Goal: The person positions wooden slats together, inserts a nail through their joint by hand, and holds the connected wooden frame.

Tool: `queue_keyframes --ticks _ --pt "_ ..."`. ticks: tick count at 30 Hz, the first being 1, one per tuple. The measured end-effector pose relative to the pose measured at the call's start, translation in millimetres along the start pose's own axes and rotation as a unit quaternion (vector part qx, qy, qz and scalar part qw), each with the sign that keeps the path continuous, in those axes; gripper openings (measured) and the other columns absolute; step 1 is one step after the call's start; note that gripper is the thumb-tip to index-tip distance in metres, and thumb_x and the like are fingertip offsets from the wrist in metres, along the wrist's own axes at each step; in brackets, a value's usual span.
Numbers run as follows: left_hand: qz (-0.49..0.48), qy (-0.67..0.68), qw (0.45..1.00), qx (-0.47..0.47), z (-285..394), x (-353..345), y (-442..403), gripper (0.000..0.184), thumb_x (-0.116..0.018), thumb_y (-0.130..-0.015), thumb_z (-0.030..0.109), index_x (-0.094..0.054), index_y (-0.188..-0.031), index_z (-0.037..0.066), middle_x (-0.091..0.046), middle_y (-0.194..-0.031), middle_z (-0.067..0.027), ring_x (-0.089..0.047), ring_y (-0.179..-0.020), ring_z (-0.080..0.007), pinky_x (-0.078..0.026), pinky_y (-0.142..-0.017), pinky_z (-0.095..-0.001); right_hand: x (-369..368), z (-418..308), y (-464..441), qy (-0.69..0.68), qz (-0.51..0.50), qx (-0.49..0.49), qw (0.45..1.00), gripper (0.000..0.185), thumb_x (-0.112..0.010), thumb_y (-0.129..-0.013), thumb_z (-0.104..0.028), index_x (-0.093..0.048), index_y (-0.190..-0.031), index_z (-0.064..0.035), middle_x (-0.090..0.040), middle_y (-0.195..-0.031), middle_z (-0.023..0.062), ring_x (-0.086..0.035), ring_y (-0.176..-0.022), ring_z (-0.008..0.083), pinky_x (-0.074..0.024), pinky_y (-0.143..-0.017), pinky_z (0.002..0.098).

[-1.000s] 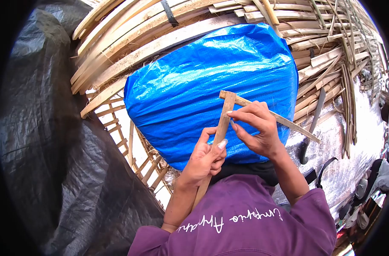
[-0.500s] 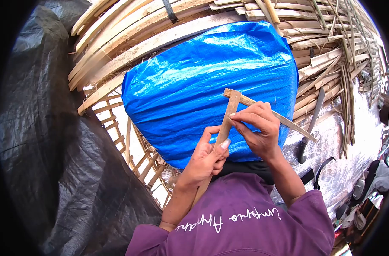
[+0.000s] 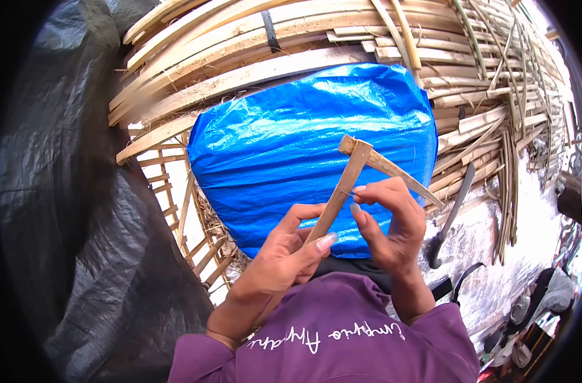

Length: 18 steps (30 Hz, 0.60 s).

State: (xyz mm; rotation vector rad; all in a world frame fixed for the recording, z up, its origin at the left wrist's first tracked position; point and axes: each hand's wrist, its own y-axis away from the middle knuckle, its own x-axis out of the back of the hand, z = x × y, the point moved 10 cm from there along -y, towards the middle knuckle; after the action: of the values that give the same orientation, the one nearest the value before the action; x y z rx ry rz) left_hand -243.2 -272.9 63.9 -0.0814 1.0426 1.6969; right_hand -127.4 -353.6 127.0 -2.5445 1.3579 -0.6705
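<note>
- At far left, a wrinkled black sheet [image 3: 61,159] hangs beside an open frame of slats [image 3: 166,189]; no writing can be read on either;
- Long wooden slats [image 3: 240,83] lie beyond the blue cover [image 3: 272,163], which bulges just past the hands and bears no readable label;
- The left hand [image 3: 275,262] has its grip closed round the first stick [image 3: 336,201], thumb along the near side; this stick now leans further left than half a second ago;
- The purple shirt [image 3: 342,364] carries white script [image 3: 303,338], upside down from here; it reads "Emporio" and then a word starting with A, probably "Armani", its end lost in the folds;
- A thin sliver [image 3: 346,192] shows between the first stick and the right fingertips; whether it is stuck in the wood or touched by a finger, I cannot tell;
- The second stick [image 3: 393,170] meets the first at its top end, in front of the blue cover, and slants down to the right;
- The right hand [image 3: 393,223] has changed most: its grip was pinched against the first stick and is now parted, finger and thumb spread; the left hand seems to bear most of the weight;
- Further right, a knife [image 3: 458,201] lies by a silvery sheet [image 3: 489,281]; no marking is legible there
</note>
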Motion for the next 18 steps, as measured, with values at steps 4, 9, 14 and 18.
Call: queue_keyframes --ticks 4,9,14,18 --pt "0.003 -0.11 0.978 -0.18 96.0 -16.9 34.4 0.043 -0.058 -0.092 0.011 -0.043 -0.132 0.012 -0.048 -0.072 0.0014 -0.037 -0.054 -0.0022 -0.028 -0.047 -0.0181 24.0 -36.6 -13.7 -0.08 0.021 0.047 0.995 0.032 -0.07 -0.073 0.003 -0.06 -0.104 -0.0008 -0.064 -0.09 0.0119 -0.06 -0.078 0.0202 -0.0483 -0.067 0.0291" --pt "0.023 -0.246 0.829 -0.502 235.4 -57.7 91.7 0.052 -0.055 -0.093 0.033 -0.038 -0.135 0.006 -0.044 -0.064 -0.0025 -0.032 -0.046 -0.0001 -0.026 -0.04 -0.0146 39.2 -68.0 -33.0 -0.08 0.016 0.117 0.99 0.024 -0.067 -0.073 0.007 -0.062 -0.095 0.0012 -0.063 -0.088 0.0131 -0.06 -0.078 0.0191 -0.05 -0.067 0.027" --pt "0.09 -0.498 0.627 -0.592 239.0 -84.8 81.1 0.041 -0.068 -0.085 0.019 -0.058 -0.124 0.007 -0.063 -0.08 -0.0041 -0.056 -0.067 -0.008 -0.043 -0.056 -0.0229 33.3 -49.7 -23.6 -0.128 0.033 0.081 0.988 0.021 -0.067 -0.075 0.004 -0.063 -0.095 0.0012 -0.065 -0.084 0.0107 -0.06 -0.075 0.0164 -0.0477 -0.066 0.0262" --pt "0.107 -0.555 0.626 -0.537 193.0 -62.3 45.6 0.045 -0.073 -0.079 0.01 -0.06 -0.121 0.007 -0.065 -0.083 -0.0088 -0.06 -0.074 -0.0117 -0.047 -0.063 -0.0248 27.0 -15.2 -11.3 -0.177 0.02 -0.019 0.984 0.017 -0.065 -0.079 -0.002 -0.065 -0.097 -0.0018 -0.063 -0.083 0.0064 -0.056 -0.072 0.0131 -0.04 -0.068 0.0261"
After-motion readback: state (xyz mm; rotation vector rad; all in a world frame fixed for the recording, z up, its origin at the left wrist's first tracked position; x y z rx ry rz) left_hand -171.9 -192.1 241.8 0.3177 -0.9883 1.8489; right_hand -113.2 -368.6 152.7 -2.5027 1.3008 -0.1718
